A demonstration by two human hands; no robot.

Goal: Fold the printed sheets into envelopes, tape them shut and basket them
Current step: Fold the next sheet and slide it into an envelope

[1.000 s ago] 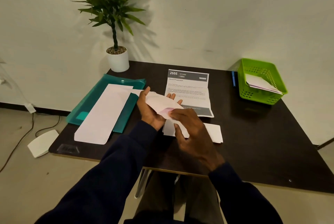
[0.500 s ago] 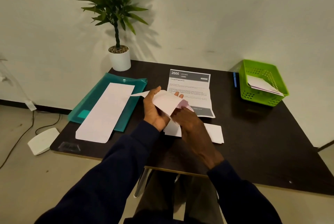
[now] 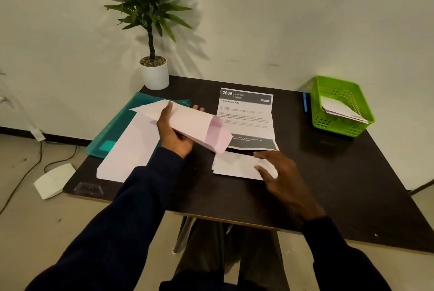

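Pale, pink-tinged paper forms a long, slim envelope [image 3: 199,124] held above a dark, matte table [image 3: 328,185]. Its long axis runs from far left to near right. The pointed flap is open at the far-left end, and the near-right end shows a darker pink band where layers overlap. The left hand [image 3: 175,133] grips the envelope around its middle, with the thumb on top and the fingers curled underneath.

The right hand [image 3: 281,173] lies with loosely spread fingers on the right end of a folded white sheet [image 3: 232,165] that rests flat near the front of the table. Whether it is pinching the paper cannot be told.

Just behind the folded sheet lies a creased printed page [image 3: 246,119] with a dark header reading "2666 KITCHEN" and the title "Cereal Preparation". The envelope's near end overlaps the page's lower left corner in this view.

On the left, a glossy teal plastic folder [image 3: 117,131] carries a long strip of white paper [image 3: 129,152] that reaches the table's front edge. At the far right stands a bright green lattice basket [image 3: 338,124] with finished envelopes [image 3: 338,108] inside, and a blue pen [image 3: 304,102] lies just beside it. A potted plant [image 3: 153,72] in a smooth white pot stands at the far left corner.
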